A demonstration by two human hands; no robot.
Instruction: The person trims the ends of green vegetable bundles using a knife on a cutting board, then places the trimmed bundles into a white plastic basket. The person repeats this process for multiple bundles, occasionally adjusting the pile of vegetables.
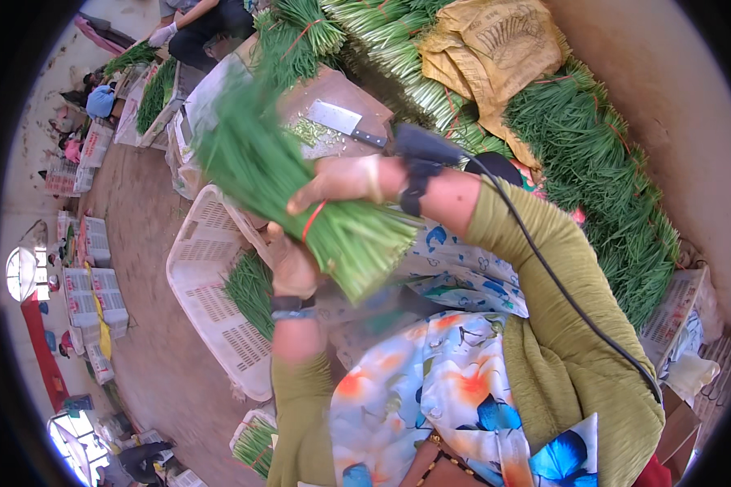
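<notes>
I hold a thick bundle of garlic chives [268, 174] up in front of me, its leaf end pointing up and left and its pale cut ends down and right. A red band circles the bundle near the stems. My right hand [341, 180], in a pale glove, grips it from above and the right, beside the band. From below and the left my left hand [292, 268], also gloved, closes around the stems. The leaves are smeared by motion. Beyond the bundle, a cleaver [337, 118] with a dark handle lies on a board [369, 99] beside chopped pale stem bits [313, 134].
A white plastic crate [195, 235] to the left holds more chives [250, 288]. Piled bundles [585, 154] line the far and right side, with a brown sack [495, 57] on top. A black cable [560, 276] runs along my right arm. Another person's gloved hand [162, 34] shows far left.
</notes>
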